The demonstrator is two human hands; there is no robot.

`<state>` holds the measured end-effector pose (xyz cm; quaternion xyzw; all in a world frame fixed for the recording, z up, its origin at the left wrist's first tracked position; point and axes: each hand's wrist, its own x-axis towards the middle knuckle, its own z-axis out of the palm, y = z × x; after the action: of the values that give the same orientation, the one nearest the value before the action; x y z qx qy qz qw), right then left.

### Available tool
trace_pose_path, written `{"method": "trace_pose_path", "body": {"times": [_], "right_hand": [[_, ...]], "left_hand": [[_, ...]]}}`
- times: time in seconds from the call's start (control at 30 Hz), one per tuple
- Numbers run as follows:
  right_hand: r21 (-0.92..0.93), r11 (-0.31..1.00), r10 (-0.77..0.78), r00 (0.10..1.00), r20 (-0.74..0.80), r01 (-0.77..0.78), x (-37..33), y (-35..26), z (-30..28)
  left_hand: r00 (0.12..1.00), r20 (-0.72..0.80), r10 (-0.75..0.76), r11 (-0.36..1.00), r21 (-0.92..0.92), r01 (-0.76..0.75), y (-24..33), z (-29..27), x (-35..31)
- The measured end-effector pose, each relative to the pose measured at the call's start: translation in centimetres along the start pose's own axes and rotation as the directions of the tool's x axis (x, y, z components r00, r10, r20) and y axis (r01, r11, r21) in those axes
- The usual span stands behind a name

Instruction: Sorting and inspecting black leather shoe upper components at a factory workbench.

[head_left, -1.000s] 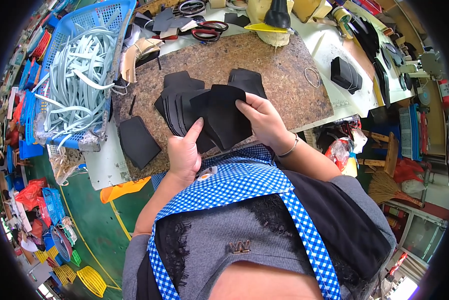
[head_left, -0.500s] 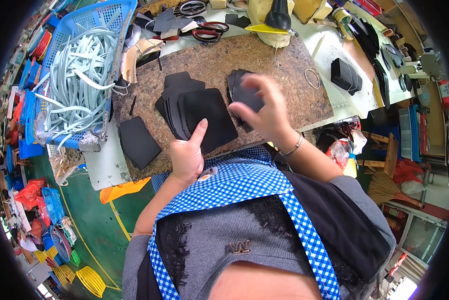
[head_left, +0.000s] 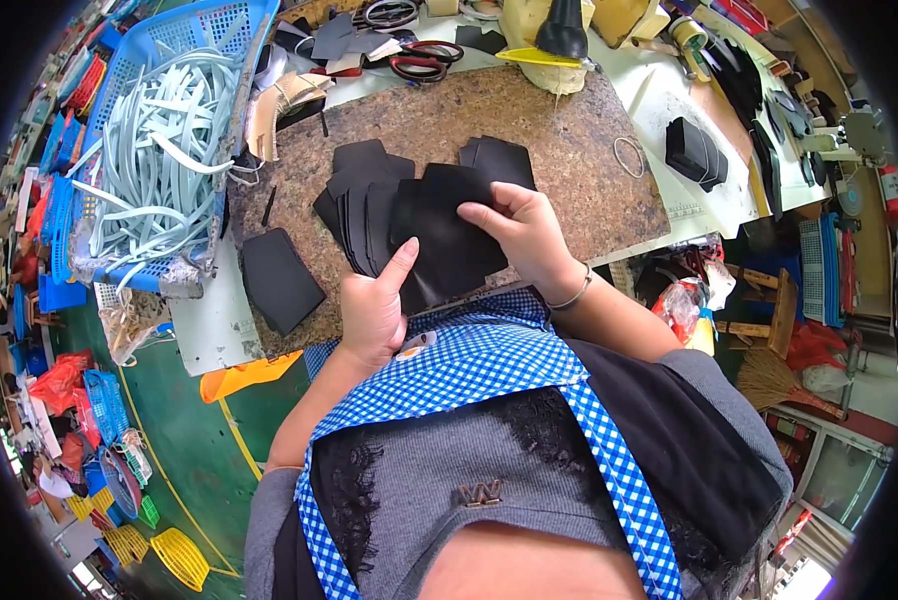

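Note:
My left hand [head_left: 372, 310] grips a fanned stack of flat black pieces [head_left: 357, 235] by its near edge, the thumb lying on top. With thumb and fingers closed, my right hand [head_left: 531, 240] pinches the right edge of a black piece [head_left: 459, 205] that overlaps the stack. They look like cut leather or a similar sheet; I cannot tell which. Just beyond my hands, more black pieces lie in a pile at the right [head_left: 504, 160] and another at the left [head_left: 361, 158]. A separate black stack [head_left: 281, 283] rests at the board's left edge.
The speckled brown board [head_left: 579, 130] lies on a white table. Left of it stands a blue basket [head_left: 254, 45] of pale strips [head_left: 169, 150]. Scissors [head_left: 424, 62] and a dark-nozzled tool [head_left: 561, 30] sit at the back. A rubber band [head_left: 628, 157] and banded black bundle [head_left: 696, 153] are rightward.
My right hand has come down from above the right pile and taken hold of a black piece over the stack. The left hand keeps its grip in about the same place.

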<state>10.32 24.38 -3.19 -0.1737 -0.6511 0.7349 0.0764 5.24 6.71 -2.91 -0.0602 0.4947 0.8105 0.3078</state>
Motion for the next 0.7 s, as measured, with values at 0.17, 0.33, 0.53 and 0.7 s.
{"method": "trace_pose_path", "body": {"times": [0.17, 0.33, 0.53, 0.7], "right_hand": [[-0.086, 0.989, -0.128, 0.988, -0.084, 0.121, 0.2, 0.9, -0.8], [-0.059, 0.995, -0.083, 0.995, -0.054, 0.080, 0.6, 0.5, -1.7], [-0.505, 0.733, -0.403, 0.889, 0.220, 0.457, -0.8, -0.2, 0.3], [-0.576, 0.671, -0.350, 0.884, 0.309, 0.467, -1.5, -0.8, 0.3]], "left_hand": [[0.992, -0.010, 0.129, 0.991, -0.023, -0.130, -0.3, -0.2, 0.4], [0.990, -0.056, 0.128, 0.992, 0.028, -0.127, -0.2, -0.3, 0.5], [0.987, -0.023, 0.157, 0.987, -0.041, -0.157, -0.4, 0.2, 0.5], [0.990, -0.001, 0.142, 0.988, 0.066, -0.142, -0.4, -0.6, 0.5]]}}
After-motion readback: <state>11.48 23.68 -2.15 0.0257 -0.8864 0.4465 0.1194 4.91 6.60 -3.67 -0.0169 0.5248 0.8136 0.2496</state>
